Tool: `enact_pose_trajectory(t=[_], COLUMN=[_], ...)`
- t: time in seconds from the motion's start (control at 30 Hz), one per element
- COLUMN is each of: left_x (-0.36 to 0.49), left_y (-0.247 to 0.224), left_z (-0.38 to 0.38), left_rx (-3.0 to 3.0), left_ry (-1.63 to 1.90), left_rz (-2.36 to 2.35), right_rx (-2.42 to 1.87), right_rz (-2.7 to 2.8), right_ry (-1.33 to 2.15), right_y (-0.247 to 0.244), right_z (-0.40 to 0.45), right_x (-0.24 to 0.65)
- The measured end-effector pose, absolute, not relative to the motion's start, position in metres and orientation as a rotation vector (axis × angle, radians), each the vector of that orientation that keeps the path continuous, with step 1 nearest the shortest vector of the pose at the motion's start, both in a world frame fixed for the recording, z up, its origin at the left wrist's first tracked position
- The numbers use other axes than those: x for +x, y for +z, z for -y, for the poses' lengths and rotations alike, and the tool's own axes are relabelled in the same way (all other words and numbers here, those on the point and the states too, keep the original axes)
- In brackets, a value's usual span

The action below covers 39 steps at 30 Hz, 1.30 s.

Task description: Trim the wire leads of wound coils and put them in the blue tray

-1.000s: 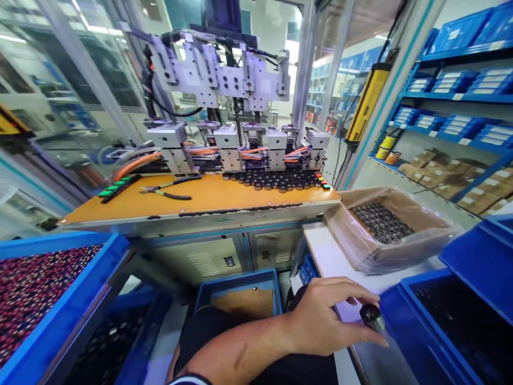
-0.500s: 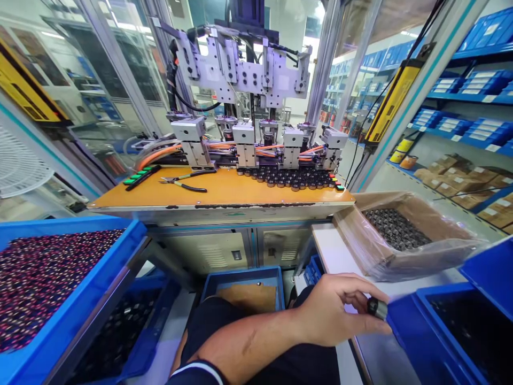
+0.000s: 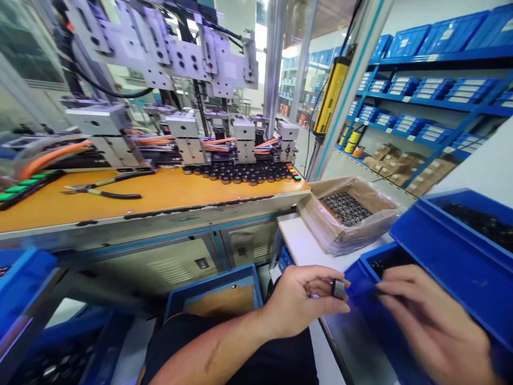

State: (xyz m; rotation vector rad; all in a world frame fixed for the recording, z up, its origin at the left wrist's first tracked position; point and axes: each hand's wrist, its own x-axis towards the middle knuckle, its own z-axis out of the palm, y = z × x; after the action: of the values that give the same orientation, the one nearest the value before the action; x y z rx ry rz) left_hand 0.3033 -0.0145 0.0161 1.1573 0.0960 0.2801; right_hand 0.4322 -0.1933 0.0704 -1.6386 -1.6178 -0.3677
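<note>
My left hand (image 3: 298, 299) reaches in from the bottom, its thumb and fingers pinching a small metal and black cylinder (image 3: 339, 288) at the fingertips. To its right, my right hand (image 3: 428, 321) is blurred, thumb and fingers pinched together over the edge of a blue bin (image 3: 363, 321). A small dark thing seems to be at its fingertips, too smeared to identify. The bin holds dark parts, partly hidden by that hand. A gap separates the two hands.
Behind stands a machine with an orange tabletop (image 3: 192, 195), carrying pliers (image 3: 106, 191) and several black round parts (image 3: 244, 174). A plastic-lined carton (image 3: 348, 238) holds metal parts. A blue tray (image 3: 172, 299) lies low in the middle, another blue bin (image 3: 460, 267) at right.
The view has turned right. My right hand has come into view by the blue bin. My left hand still holds the cylinder, now turned somewhat.
</note>
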Motion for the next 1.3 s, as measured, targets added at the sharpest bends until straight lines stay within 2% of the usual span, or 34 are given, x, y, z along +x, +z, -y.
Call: enact_pose_trajectory(t=[0.1,0.3,0.5,0.93,1.17,1.3], left_x=[0.304,0.312,0.312,0.307,0.31,0.311], left_y=[0.015,0.011,0.009,0.016,0.008,0.009], left_z=[0.021,0.032,0.03,0.027,0.045,0.043], left_rx=[1.076,0.937,1.059,1.102,1.072,1.274], left_ry=[0.217,0.222,0.3,0.241,0.407,0.659], left_rz=[-0.052,-0.047,-0.051,-0.126,-0.114,0.012], right_rx=[-1.542,-1.535,-1.561,-1.557,-1.557,-1.549], right_rz=[1.649,1.648,1.751,1.791,1.831,1.771], right_ry=[-0.225,-0.414,-0.336,-0.589,-0.783,-0.702], right_y=[0.05,0.04,0.037,0.035,0.037,0.04], right_z=[0.179,0.176,0.187,0.184,0.183,0.185], right_x=[0.417,0.417,0.423,0.422,0.421,0.417])
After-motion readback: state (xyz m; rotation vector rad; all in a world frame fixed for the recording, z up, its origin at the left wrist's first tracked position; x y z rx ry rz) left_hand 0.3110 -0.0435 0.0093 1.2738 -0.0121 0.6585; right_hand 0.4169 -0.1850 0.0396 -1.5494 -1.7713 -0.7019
